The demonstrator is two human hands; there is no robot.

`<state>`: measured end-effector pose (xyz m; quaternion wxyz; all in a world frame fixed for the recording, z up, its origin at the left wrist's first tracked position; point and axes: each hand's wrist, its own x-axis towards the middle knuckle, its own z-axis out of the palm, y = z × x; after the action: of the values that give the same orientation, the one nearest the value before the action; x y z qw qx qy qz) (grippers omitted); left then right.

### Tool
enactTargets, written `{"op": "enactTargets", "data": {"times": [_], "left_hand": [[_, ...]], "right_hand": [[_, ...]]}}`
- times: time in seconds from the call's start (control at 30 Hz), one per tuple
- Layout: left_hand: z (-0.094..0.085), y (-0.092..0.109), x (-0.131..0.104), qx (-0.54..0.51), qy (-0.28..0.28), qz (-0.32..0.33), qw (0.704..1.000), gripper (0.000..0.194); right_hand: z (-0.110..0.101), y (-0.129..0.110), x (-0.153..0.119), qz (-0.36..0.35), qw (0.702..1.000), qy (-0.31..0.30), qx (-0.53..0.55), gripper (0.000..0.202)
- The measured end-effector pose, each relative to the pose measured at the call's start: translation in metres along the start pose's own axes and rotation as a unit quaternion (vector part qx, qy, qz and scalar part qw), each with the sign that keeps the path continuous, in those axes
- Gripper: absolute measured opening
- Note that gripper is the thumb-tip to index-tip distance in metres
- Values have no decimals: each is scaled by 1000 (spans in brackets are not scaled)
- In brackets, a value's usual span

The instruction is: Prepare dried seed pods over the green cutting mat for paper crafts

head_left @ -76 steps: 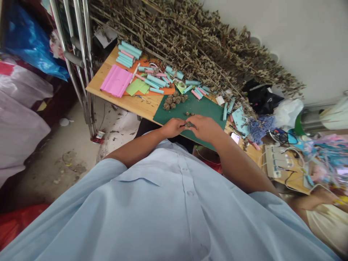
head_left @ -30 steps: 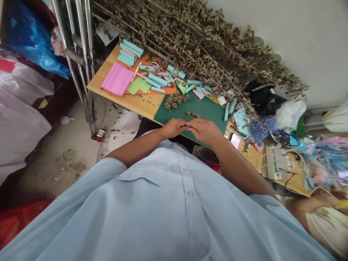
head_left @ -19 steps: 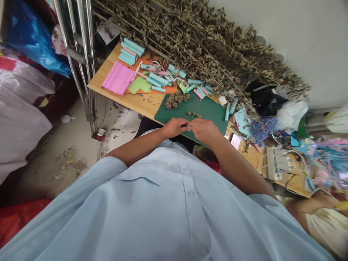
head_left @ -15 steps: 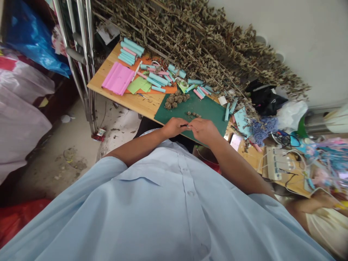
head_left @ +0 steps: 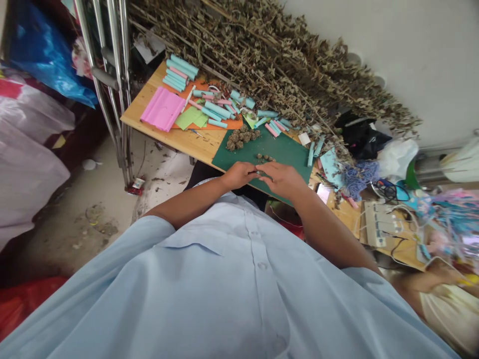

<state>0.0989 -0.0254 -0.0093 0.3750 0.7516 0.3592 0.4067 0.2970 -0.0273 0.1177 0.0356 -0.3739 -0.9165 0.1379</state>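
Over the near edge of a green cutting mat [head_left: 288, 144], my two hands meet at the fingertips. My left hand [head_left: 238, 175] is closed in a pinch, and what sits in it is too small to make out. My right hand [head_left: 281, 179] reaches in from the other side, fingers stretched out and thumb apart from them, fingertips beside the left ones. Just beyond the hands lie several small brown balls [head_left: 265, 157]. A heap of larger, rough brown balls [head_left: 241, 137] rests farther back on the mat.
Blue and pink paper rolls [head_left: 217, 109], a pink sheet [head_left: 162, 108] and green paper [head_left: 191, 117] lie on the wooden table [head_left: 140, 107]. Dried leafy stalks [head_left: 269, 60] stretch along the back. Metal crutches [head_left: 112, 75] stand left; a power strip [head_left: 375, 224] and another person's arm [head_left: 422, 281] are right.
The fingers of my right hand have spread and lifted slightly from the left fingertips. My left hand stays in nearly the same place, and the view has shifted slightly.
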Motion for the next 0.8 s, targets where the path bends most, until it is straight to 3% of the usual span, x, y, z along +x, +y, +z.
{"op": "enactTargets", "data": {"times": [0.33, 0.8], "left_hand": [[-3, 3, 1, 10, -17, 2, 1000, 24], [-3, 6, 2, 12, -20, -16, 1000, 27]], "right_hand": [[-1, -5, 3, -6, 996, -26, -90, 28], [7, -12, -1, 6, 987, -16, -160, 36]]}}
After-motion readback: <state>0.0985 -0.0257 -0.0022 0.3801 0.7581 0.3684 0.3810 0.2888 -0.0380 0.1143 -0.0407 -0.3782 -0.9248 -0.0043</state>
